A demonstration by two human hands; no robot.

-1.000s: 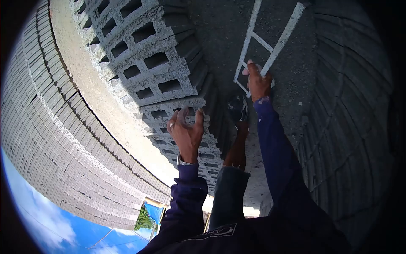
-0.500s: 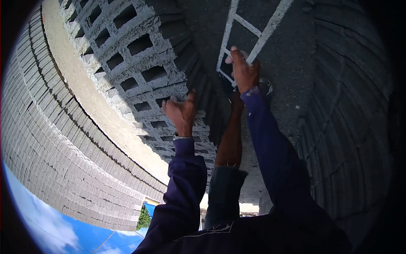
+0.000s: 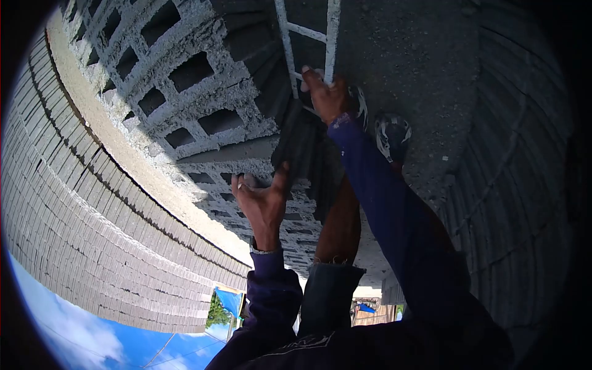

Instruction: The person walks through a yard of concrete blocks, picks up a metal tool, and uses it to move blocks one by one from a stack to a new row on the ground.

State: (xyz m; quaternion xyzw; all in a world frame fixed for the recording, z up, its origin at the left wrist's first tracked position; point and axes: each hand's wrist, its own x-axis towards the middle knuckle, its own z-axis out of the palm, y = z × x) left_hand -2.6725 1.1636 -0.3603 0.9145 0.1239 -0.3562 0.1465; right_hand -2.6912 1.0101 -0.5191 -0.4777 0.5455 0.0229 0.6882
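Note:
My right hand (image 3: 327,95), closed round the lower end of a rail, holds a pale ladder-like frame (image 3: 333,40) with two rails and crossbars. Lower and to the left, my left hand (image 3: 262,206) is at the edge of stacked hollow concrete blocks (image 3: 203,74). Its thumb and fingers are spread apart, and the fingertips are near or against the blocks; the exact contact is unclear. The blocks' rectangular holes face the camera.
A shoe (image 3: 393,135) stands on the dark, gritty ground (image 3: 425,92), with part of another beside my right hand. A long stack of blocks (image 3: 105,228) curves along the left. More stacked rows (image 3: 505,160) stand in shade at the right. Sky shows at lower left.
The frame and my right hand have shifted left in view. My left hand appears slightly lower. The near blocks look larger, and a shoe now shows more fully to the right.

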